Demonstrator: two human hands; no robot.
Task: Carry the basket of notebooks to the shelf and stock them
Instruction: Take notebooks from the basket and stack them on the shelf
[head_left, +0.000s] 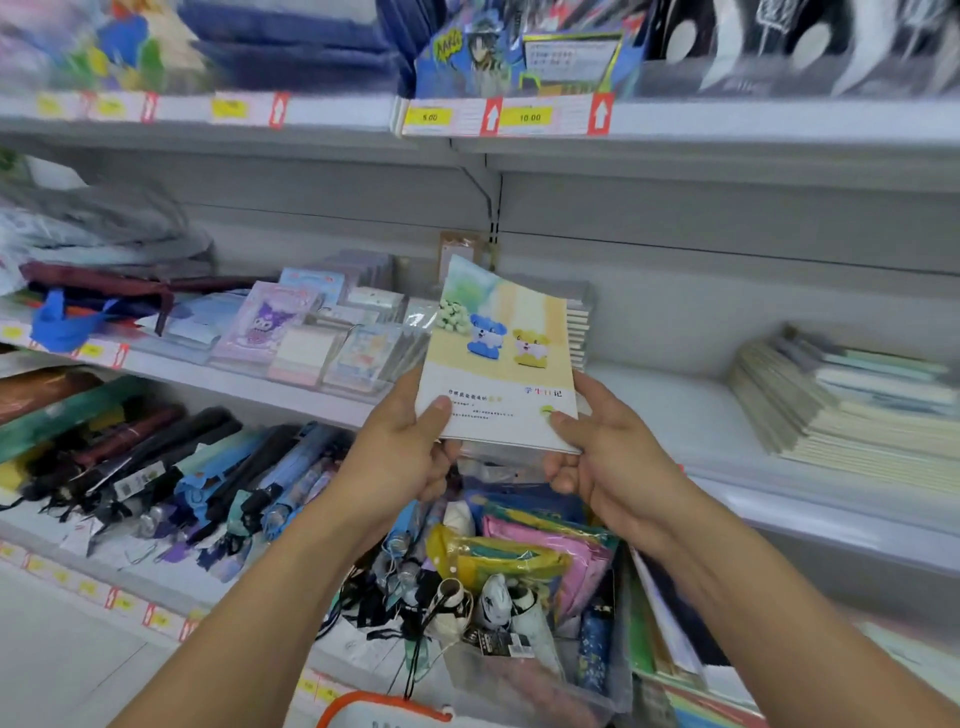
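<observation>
White store shelving (727, 130) fills my head view, tiered and crowded with stationery. Along the upper shelf edge run yellow price tags (530, 117) with red arrows. On the middle shelf, to my left, sit small packaged notepads (322, 332); well off to the right on that same level lies a stack of notebooks (852, 400), spines fanned. Below, on the lower left, folded umbrellas (208, 483) lie in a heap, and right under my hands I see colourful plastic pouches (540, 545).

Between both hands I hold one notebook (501, 358), tilted up in front of the middle shelf, its cover showing a blue and a yellow cartoon animal. My left hand (405, 457) pinches its lower left corner: the thumb lies flat on the cover, and the other fingers curl underneath, so I cannot see how far they reach. My right hand (608, 447) grips the lower right corner the same way, thumb pressed on top near the edge, fingers curled under the notebook.

At the bottom edge of the view an orange rim (384, 704) of the basket just shows, near my left forearm; its contents are out of sight.
</observation>
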